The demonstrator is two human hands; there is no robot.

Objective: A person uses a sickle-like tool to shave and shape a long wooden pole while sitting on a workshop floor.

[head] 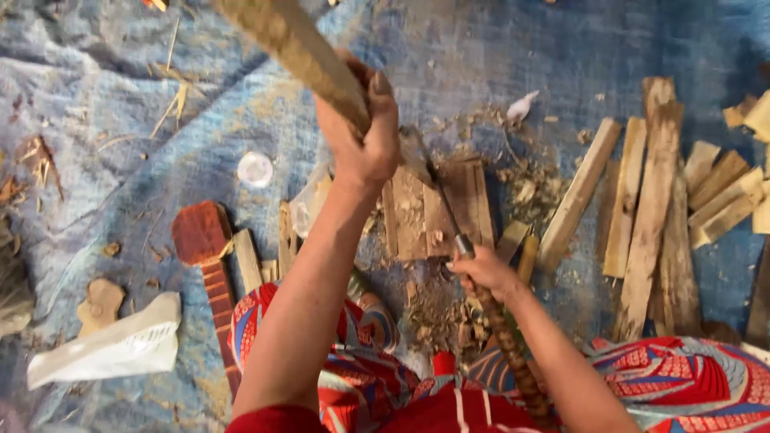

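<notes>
My left hand (362, 136) is raised and gripped around a thick rough wooden stick (301, 50) that slants up to the top of the view. My right hand (484, 274) holds the wrapped handle of a long thin blade (439, 196), whose tip rests on a flat wooden block (437, 210) on the blue tarp. Wood chips and shavings (529, 188) lie around the block. My legs in red patterned cloth (682, 381) show at the bottom.
Several split wooden slats (642, 200) lie at the right. A reddish carved wooden piece with a long neck (204, 240) lies at the left, beside a white plastic bag (112, 345), a small carved cutout (100, 303) and a round clear lid (255, 168).
</notes>
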